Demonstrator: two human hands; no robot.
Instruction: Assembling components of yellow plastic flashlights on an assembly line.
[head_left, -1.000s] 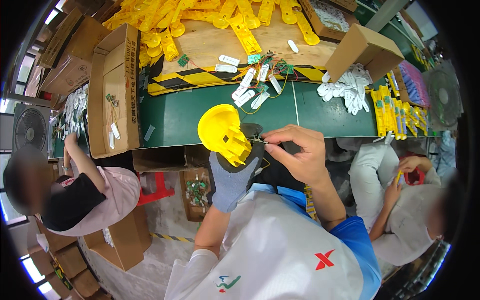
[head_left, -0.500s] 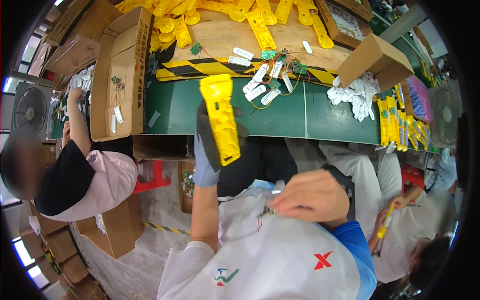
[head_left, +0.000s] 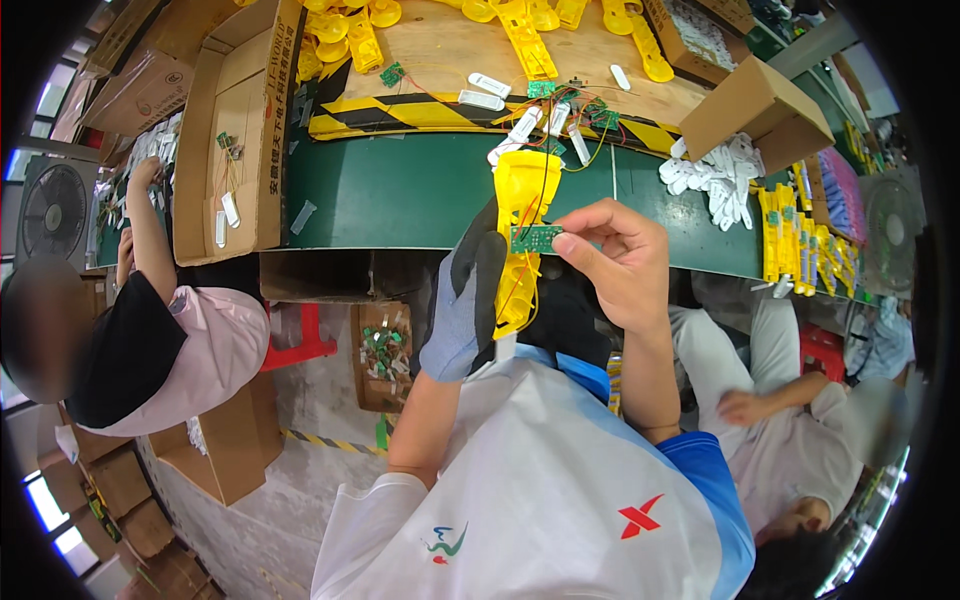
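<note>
My left hand (head_left: 465, 300), in a grey and black glove, is wrapped round a yellow plastic housing (head_left: 522, 178) held upright in front of the table edge. My bare right hand (head_left: 625, 265) pinches the end of a small green circuit board (head_left: 530, 238) between thumb and fingers. The board lies across the middle of the housing, at its open side. Thin red, black and yellow wires run along the housing near the board. Whether the board touches the housing, I cannot tell.
On the green table (head_left: 400, 200) lie wired boards with white covers (head_left: 482, 100), a pile of white parts (head_left: 712, 185) by a tipped carton (head_left: 757, 115), and filled yellow housings (head_left: 785, 235). Another carton (head_left: 225, 150) stands left. Co-workers sit on both sides.
My left hand has moved right with the housing. My right hand has risen from near my chest to the housing, bringing the circuit board. The right co-worker's hand has come down.
</note>
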